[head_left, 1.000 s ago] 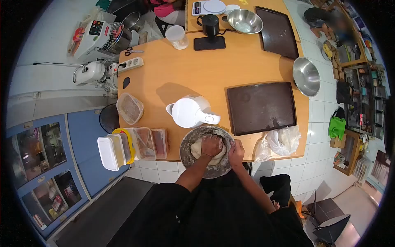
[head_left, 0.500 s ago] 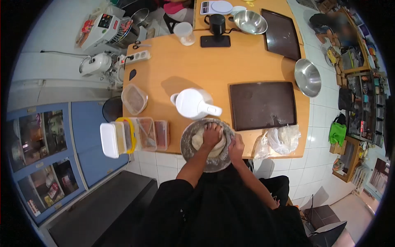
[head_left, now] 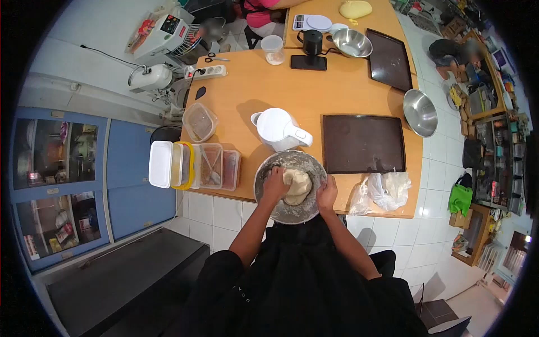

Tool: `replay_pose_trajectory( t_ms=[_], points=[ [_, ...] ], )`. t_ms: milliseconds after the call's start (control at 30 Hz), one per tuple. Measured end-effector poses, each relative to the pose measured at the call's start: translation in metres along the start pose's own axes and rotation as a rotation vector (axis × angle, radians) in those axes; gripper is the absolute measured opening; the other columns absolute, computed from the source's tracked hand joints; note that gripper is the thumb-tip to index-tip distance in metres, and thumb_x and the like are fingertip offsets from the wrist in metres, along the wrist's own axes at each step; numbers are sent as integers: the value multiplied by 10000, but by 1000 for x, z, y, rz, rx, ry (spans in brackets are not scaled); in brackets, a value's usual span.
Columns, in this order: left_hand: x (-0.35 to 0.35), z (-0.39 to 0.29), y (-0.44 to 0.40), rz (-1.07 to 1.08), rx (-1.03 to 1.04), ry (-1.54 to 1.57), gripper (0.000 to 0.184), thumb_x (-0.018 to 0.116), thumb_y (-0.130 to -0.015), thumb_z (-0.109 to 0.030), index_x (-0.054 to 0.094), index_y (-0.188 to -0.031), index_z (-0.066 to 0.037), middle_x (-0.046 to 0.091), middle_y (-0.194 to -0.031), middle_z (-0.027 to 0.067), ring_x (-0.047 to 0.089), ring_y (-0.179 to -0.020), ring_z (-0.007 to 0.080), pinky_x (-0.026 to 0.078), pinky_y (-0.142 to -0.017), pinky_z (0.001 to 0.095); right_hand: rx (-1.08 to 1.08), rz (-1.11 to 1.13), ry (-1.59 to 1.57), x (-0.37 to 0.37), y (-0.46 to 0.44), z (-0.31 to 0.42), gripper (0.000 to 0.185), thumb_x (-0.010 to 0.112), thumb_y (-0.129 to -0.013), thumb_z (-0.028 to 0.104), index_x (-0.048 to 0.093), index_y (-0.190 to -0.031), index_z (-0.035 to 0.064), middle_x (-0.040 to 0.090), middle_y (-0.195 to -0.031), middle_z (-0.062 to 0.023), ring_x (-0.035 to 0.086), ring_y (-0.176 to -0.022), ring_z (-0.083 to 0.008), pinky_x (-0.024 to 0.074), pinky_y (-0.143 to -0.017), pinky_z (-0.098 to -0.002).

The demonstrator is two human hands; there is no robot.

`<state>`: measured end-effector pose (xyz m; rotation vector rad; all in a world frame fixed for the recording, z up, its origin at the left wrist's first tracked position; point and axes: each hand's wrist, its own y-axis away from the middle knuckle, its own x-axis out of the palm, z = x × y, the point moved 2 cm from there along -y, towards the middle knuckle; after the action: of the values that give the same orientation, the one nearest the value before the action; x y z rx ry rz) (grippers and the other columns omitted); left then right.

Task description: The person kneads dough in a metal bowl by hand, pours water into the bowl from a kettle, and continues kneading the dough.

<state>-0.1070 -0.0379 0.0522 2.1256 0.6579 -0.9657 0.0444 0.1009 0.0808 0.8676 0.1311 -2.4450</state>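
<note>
Desk (head_left: pixel 281 84) noted as plain orange-tan. At its near edge, bowl (head_left: pixel 295 215) seen as grey, streaked whitish; dough (head_left: pixel 297 185) as pale cream. Jug (head_left: pixel 275 124) recorded as white, nearer tray (head_left: pixel 364 143) as dark brown. Yellow noted on a container rim (head_left: pixel 191 163), near left corner.

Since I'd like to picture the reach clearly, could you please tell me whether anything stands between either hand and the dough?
Nothing visible blocks the left hand, which is inside the mixing bowl beside the dough. The right hand holds the bowl's right rim; only the bowl's side separates it from the dough.
</note>
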Motion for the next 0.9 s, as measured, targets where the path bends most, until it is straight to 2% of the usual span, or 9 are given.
replay_pose_trajectory(
  t_ms=[100,200,300,400,500,600,700,800,900],
  points=[
    [5,6,16,-114,30,52,608,787,-715,-224,511,-1242,-100,496,-1213,185,504,-1185,380,462,-955,507,-85,-55,-52,0,1,1,154,507,-859,-41,564,-1002,-38,586,-925,-266,566,-885,-482,452,-751,-501],
    [10,2,14,-13,-180,114,728,818,-697,-225,459,-1307,-56,474,-1256,244,521,-1147,428,455,-970,462,-84,-72,-43,2,2,-2,140,515,-861,-33,568,-990,-31,592,-925,-263,569,-887,-479,451,-747,-501],
    [19,9,5,-43,-275,162,663,825,-677,-226,523,-1238,-42,518,-1290,235,552,-1164,416,495,-936,468,-91,-86,-28,5,2,-4,121,523,-867,-23,569,-979,-26,595,-923,-256,571,-883,-478,450,-745,-502],
    [33,28,-15,253,-443,165,641,850,-635,-262,597,-1166,-6,562,-1274,262,588,-1134,414,514,-917,454,-76,-97,-13,6,3,-5,100,528,-880,-10,565,-971,-26,597,-917,-251,571,-879,-477,450,-743,-503],
    [35,25,-14,200,-438,188,570,851,-618,-290,664,-1072,-1,619,-1187,271,620,-1095,402,526,-899,455,-67,-46,-21,6,3,-8,156,528,-853,-33,549,-1008,-30,580,-975,-261,567,-923,-483,452,-766,-519],
    [30,19,-9,141,-449,98,615,844,-607,-306,667,-1082,41,639,-1156,272,627,-1103,369,519,-923,426,-82,-81,5,8,6,-12,93,536,-891,5,564,-974,-28,599,-936,-254,568,-894,-481,451,-743,-501],
    [9,-4,7,47,-392,-50,594,781,-682,-268,612,-1155,49,644,-1144,248,612,-1119,379,516,-921,437,-52,-124,-36,13,13,-12,101,545,-879,0,563,-974,-29,595,-938,-252,564,-901,-482,447,-756,-504],
    [-12,-11,14,110,-309,-35,494,703,-748,-205,551,-1155,32,651,-1073,257,648,-1004,412,528,-878,460,-52,-111,-73,15,16,-6,167,523,-842,-43,555,-1006,-45,580,-961,-264,568,-923,-482,454,-762,-511],
    [-25,-12,11,90,-234,-160,332,627,-827,-162,545,-1107,-3,657,-1055,252,667,-989,373,544,-846,451,-40,-130,-74,16,17,-7,174,517,-839,-49,557,-1008,-47,581,-967,-265,564,-938,-483,453,-781,-508]
  ],
)
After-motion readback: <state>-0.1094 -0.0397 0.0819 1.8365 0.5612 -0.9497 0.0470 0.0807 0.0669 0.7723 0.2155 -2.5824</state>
